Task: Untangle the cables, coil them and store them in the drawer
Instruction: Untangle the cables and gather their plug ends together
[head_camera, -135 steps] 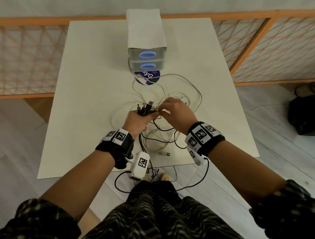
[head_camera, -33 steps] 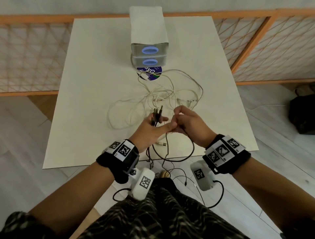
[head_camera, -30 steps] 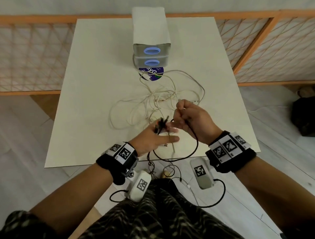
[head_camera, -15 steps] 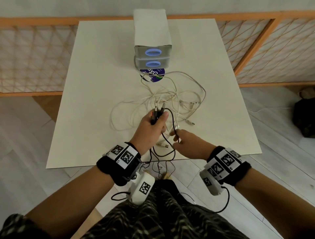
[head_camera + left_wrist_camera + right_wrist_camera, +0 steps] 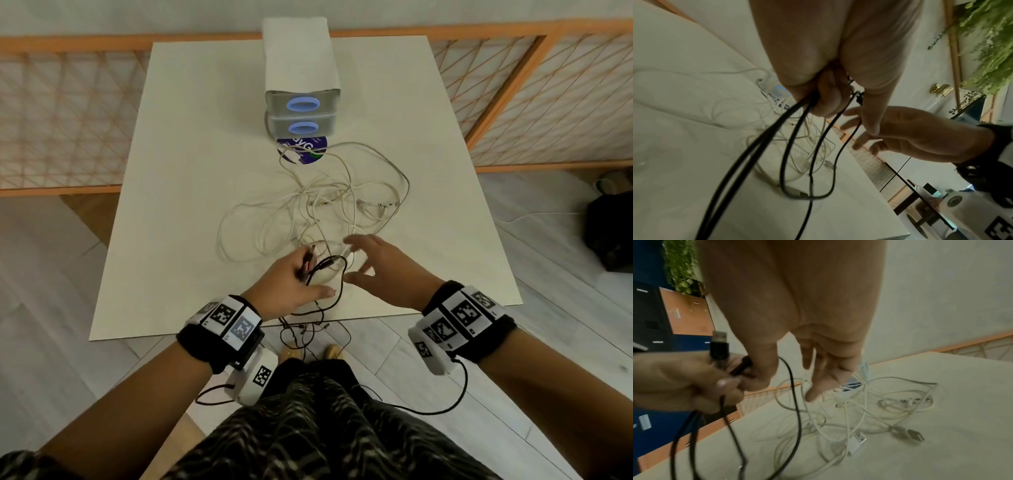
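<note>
Head view: the left hand (image 5: 289, 286) is closed around a bundle of thin black cables (image 5: 764, 146), plug ends poking above the fist, seemingly to keep the gathered turns together while the slack hangs off the near edge of the white table (image 5: 178, 192). The right hand (image 5: 380, 270) hovers beside it, fingers spread, holding nothing; half a second ago it pinched the black loop. The tangle of white cables (image 5: 329, 209) lies beyond, before the closed grey two-drawer box (image 5: 301, 113).
</note>
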`<act>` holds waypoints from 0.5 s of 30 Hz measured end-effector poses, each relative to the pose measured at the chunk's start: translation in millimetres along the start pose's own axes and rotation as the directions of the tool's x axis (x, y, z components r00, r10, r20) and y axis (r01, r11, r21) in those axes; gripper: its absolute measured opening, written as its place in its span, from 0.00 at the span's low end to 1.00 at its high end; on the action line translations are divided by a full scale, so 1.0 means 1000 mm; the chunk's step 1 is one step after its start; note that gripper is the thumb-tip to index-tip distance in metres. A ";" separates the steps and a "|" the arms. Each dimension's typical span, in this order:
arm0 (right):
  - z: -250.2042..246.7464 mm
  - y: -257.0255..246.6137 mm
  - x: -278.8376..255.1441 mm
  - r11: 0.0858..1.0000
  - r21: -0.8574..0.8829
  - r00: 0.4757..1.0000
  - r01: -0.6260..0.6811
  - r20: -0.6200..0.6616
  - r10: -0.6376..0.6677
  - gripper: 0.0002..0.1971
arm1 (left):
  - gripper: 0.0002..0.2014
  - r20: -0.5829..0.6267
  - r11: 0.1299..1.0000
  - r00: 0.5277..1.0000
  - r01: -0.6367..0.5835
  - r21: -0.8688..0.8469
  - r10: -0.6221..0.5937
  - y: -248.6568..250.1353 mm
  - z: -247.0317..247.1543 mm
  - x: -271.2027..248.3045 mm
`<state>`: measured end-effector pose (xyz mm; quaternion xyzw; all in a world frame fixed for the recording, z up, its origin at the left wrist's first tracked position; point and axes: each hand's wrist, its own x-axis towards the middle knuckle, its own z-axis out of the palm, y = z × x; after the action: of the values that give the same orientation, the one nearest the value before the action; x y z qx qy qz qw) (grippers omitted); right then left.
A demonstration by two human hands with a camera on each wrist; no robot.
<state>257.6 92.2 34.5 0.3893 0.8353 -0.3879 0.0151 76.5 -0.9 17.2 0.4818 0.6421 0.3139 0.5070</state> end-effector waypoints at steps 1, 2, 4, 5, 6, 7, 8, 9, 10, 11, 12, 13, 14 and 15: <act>0.004 -0.005 -0.002 0.996 0.059 0.998 0.061 -0.021 -0.060 0.23 | 0.19 -0.005 1.000 1.000 -0.007 -0.030 0.007 0.000 0.001 0.000; 0.008 -0.009 -0.003 0.990 0.104 0.995 0.098 -0.023 -0.096 0.16 | 0.20 -0.009 0.998 1.000 -0.008 -0.066 0.007 0.001 0.001 0.000; 0.018 -0.013 -0.007 0.984 0.137 0.993 0.110 0.018 -0.114 0.06 | 0.19 -0.042 0.989 0.999 -0.026 -0.144 0.020 0.002 -0.001 0.003; 0.023 -0.012 -0.009 0.985 0.145 0.993 0.094 0.053 -0.103 0.07 | 0.19 -0.081 0.986 0.996 -0.044 -0.163 0.031 0.002 -0.002 0.004; 0.028 -0.009 -0.010 0.985 0.160 0.992 0.072 0.094 -0.087 0.08 | 0.18 -0.117 0.985 0.992 -0.065 -0.158 0.046 0.001 -0.004 0.006; 0.032 -0.007 -0.012 0.979 0.193 0.990 0.059 0.118 -0.083 0.08 | 0.17 -0.137 0.988 0.989 -0.077 -0.131 0.058 0.000 -0.005 0.006; 0.034 -0.005 -0.014 0.971 0.230 0.990 0.069 0.102 -0.094 0.08 | 0.16 -0.128 0.993 0.989 -0.080 -0.091 0.068 -0.001 -0.008 0.006; 0.034 -0.003 -0.017 0.958 0.264 0.991 0.110 0.042 -0.125 0.08 | 0.15 -0.106 0.997 0.993 -0.065 -0.035 0.061 -0.001 -0.010 0.005; 0.034 0.000 -0.020 0.946 0.280 0.987 0.164 -0.043 -0.158 0.08 | 0.14 -0.079 0.999 0.996 -0.042 0.014 0.043 -0.001 -0.014 0.004; 0.033 0.003 -0.024 0.934 0.287 0.976 0.212 -0.119 -0.185 0.10 | 0.13 -0.073 0.999 0.997 -0.012 0.034 0.015 -0.003 -0.018 0.005; 0.033 0.006 -0.028 0.931 0.281 0.969 0.234 -0.152 -0.197 0.13 | 0.12 -0.093 1.000 0.995 0.027 0.009 -0.026 -0.004 -0.023 0.006; 0.034 0.009 -0.030 0.940 0.255 0.971 0.229 -0.125 -0.203 0.16 | 0.12 -0.133 0.996 0.988 0.068 -0.056 -0.075 -0.004 -0.027 0.007; 0.036 0.013 -0.031 0.961 0.186 0.979 0.205 -0.046 -0.200 0.18 | 0.14 -0.162 0.986 0.980 0.090 -0.139 -0.113 -0.003 -0.030 0.007; 0.039 0.015 -0.030 0.983 0.065 0.982 0.170 0.077 -0.175 0.19 | 0.16 -0.166 0.973 0.978 0.088 -0.213 -0.125 0.001 -0.031 0.006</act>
<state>277.8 53.5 7.3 0.2993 0.8530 -0.4275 0.0044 46.9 8.1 24.8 0.3619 0.6740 0.3924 0.5107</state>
